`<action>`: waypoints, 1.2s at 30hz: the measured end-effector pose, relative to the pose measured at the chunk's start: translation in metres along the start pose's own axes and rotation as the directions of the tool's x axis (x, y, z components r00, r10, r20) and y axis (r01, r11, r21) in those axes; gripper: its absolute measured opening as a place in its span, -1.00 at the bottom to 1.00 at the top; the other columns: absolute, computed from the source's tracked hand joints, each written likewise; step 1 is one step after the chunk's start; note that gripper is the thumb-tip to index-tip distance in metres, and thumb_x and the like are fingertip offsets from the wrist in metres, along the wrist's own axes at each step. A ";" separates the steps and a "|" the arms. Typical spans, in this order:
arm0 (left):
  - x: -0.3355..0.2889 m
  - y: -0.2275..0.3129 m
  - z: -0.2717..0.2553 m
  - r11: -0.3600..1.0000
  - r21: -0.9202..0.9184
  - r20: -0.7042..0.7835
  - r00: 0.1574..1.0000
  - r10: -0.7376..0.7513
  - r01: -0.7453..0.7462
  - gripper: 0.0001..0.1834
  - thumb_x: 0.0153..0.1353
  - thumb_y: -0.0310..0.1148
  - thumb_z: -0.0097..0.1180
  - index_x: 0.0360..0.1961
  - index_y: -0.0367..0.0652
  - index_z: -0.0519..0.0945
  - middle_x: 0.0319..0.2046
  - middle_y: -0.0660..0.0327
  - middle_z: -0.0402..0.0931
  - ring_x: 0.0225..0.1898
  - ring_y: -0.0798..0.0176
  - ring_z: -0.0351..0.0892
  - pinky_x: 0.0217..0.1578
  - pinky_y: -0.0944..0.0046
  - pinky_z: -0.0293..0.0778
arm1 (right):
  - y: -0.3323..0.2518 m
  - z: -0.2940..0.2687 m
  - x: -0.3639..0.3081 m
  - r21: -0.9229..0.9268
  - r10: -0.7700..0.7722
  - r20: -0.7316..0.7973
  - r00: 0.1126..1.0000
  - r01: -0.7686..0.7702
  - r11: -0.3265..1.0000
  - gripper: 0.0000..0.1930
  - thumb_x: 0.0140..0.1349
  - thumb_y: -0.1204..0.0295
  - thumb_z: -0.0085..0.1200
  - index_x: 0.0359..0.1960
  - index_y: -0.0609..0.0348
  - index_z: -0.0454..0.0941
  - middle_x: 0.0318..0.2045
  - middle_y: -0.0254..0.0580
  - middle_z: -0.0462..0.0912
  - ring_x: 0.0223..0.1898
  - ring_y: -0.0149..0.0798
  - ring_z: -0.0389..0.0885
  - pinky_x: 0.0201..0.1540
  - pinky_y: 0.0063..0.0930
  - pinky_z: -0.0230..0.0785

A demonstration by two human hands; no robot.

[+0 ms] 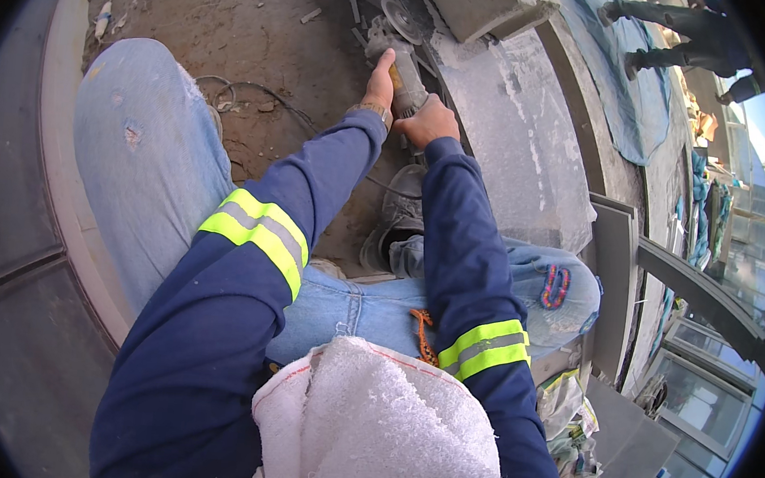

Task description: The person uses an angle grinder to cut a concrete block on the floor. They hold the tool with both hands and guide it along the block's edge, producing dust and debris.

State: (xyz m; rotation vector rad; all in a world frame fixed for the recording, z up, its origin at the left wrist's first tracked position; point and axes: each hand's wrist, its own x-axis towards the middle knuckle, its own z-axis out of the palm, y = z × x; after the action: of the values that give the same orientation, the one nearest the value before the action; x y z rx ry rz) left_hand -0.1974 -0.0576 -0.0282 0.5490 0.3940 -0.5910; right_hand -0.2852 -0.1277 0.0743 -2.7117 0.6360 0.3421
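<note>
Both of my hands grip an angle grinder, held out in front of me and pointing away. My left hand is wrapped around its left side near the head, with a watch on the wrist. Closer to me, my right hand closes around the rear of the body. At the far end, the grinder's disc is beside the edge of a grey slab; whether they touch I cannot tell. A dark cable loops over the dusty ground to the left of the grinder.
Thin offcut strips litter the ground beyond the disc. A thick block stands at the slab's far end. Blue sheeting lies to the right, with another person's legs beyond. A metal beam and plastic bags are nearer right.
</note>
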 end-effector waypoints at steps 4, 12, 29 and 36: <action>-0.008 0.001 0.007 1.000 0.001 -0.003 1.000 0.006 -0.006 -0.41 0.27 0.26 0.04 -0.16 -0.12 0.56 -0.34 0.03 0.63 -0.36 -0.06 0.67 -0.22 -0.07 0.63 | 0.004 0.001 0.002 0.001 -0.002 -0.002 1.000 0.002 1.000 -0.19 -0.25 0.05 0.44 0.01 0.37 0.48 -0.07 0.25 0.66 0.04 0.15 0.64 0.11 -0.15 0.49; 0.010 0.009 -0.004 0.999 0.043 -0.001 1.000 -0.001 0.001 -0.20 0.24 0.26 0.09 0.26 -0.18 0.44 0.16 0.11 0.46 0.14 0.12 0.46 0.22 0.11 0.32 | -0.008 -0.004 0.003 0.025 -0.020 -0.003 1.000 0.020 0.999 -0.21 -0.24 0.07 0.43 0.00 0.37 0.48 -0.07 0.24 0.67 0.04 0.14 0.64 0.10 -0.15 0.49; 0.038 0.017 -0.006 1.000 0.010 -0.031 0.999 0.016 -0.016 -0.42 0.28 0.23 0.06 -0.11 -0.14 0.56 -0.31 0.01 0.63 -0.34 -0.11 0.68 -0.21 -0.12 0.63 | -0.014 -0.001 0.025 0.044 0.008 0.001 1.000 -0.008 0.999 -0.20 -0.24 0.06 0.43 0.01 0.37 0.48 -0.06 0.25 0.66 0.04 0.14 0.64 0.11 -0.17 0.49; 0.038 0.022 -0.002 0.998 0.042 -0.026 0.998 0.058 -0.057 -0.42 0.28 0.21 0.07 -0.07 -0.14 0.56 -0.26 0.02 0.64 -0.28 -0.10 0.68 -0.16 -0.12 0.62 | -0.017 -0.002 0.031 0.060 0.012 0.010 1.000 -0.012 0.998 -0.19 -0.24 0.07 0.43 0.02 0.38 0.49 -0.04 0.27 0.65 0.06 0.13 0.63 0.13 -0.17 0.48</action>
State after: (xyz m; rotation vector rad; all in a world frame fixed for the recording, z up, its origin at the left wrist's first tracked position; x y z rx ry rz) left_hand -0.1548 -0.0567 -0.0402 0.6061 0.3911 -0.5378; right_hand -0.2497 -0.1268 0.0713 -2.6489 0.6497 0.3334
